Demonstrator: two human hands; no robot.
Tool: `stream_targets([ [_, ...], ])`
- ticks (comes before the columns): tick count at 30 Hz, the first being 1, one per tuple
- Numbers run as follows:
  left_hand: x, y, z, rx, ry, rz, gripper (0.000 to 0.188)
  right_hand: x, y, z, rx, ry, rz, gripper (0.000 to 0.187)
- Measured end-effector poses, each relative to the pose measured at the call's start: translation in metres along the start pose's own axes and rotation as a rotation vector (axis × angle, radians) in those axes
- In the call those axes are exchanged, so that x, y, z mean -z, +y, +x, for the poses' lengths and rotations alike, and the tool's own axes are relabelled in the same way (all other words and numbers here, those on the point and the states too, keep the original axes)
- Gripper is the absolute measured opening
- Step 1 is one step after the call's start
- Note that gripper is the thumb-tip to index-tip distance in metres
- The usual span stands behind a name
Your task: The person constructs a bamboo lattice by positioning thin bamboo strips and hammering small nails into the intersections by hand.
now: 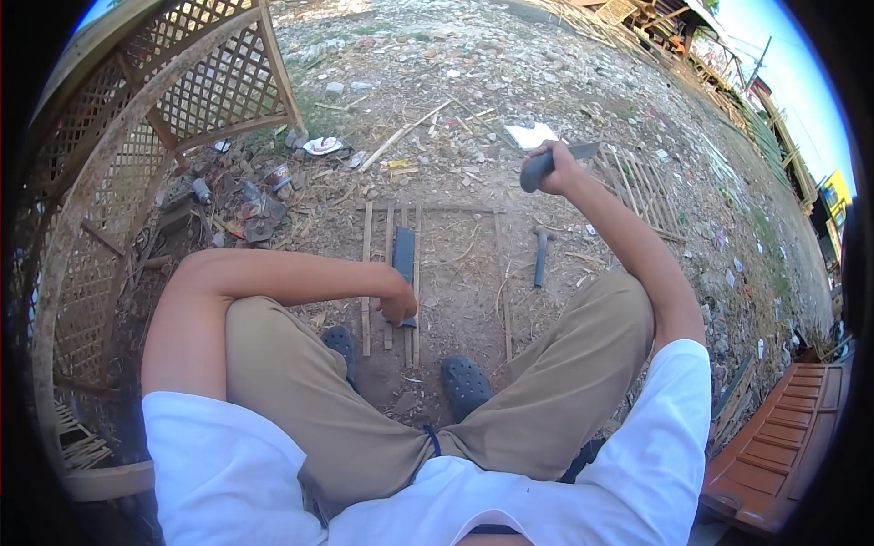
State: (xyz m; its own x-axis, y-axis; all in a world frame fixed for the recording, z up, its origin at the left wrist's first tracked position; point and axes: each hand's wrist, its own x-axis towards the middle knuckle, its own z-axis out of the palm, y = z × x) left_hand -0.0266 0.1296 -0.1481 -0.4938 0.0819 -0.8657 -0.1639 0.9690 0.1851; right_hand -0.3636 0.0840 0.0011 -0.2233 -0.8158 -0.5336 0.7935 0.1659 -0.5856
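Right hand (pixel 557 168) raised, fingers wrapped tight round dark knife (pixel 546 162) handle, blade beyond. Left hand (pixel 398 305) low, fingers closed on thin wooden slats (pixel 390 264) beside dark flat piece (pixel 404 259). Slats likely light, stiff, splintery; best gripped near end.

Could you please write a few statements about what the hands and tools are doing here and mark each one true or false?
1. The right hand is raised and grips a knife by its dark handle. True.
2. The left hand rests on the person's knee. False: it is down at the thin wooden strips on the ground, at the near end of a dark flat piece.
3. A hammer lies on the dirt, held by neither hand. True.
4. The lattice panel stands to the person's right. False: it curves round on the left.
5. The person is barefoot. False: dark perforated clogs cover the feet.
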Motion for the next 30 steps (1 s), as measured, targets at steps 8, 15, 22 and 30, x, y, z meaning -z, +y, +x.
stream_targets([
  [8,0.011,0.009,0.0,-0.066,0.015,-0.032,0.035,0.012,0.0,-0.037,0.976,-0.107,-2.831,0.014],
  [15,0.028,0.02,-0.016,0.003,-0.035,-0.05,0.038,0.016,-0.076,-0.053,2.033,0.716,-2.434,0.014],
  [22,0.03,0.025,-0.009,-0.013,-0.071,-0.06,0.037,0.098,-0.091,0.007,0.76,0.351,-1.725,0.009],
  [30,0.021,0.013,0.0,-0.015,-0.112,-0.049,0.035,0.023,0.008,-0.033,-0.16,-0.157,-0.932,0.027],
])
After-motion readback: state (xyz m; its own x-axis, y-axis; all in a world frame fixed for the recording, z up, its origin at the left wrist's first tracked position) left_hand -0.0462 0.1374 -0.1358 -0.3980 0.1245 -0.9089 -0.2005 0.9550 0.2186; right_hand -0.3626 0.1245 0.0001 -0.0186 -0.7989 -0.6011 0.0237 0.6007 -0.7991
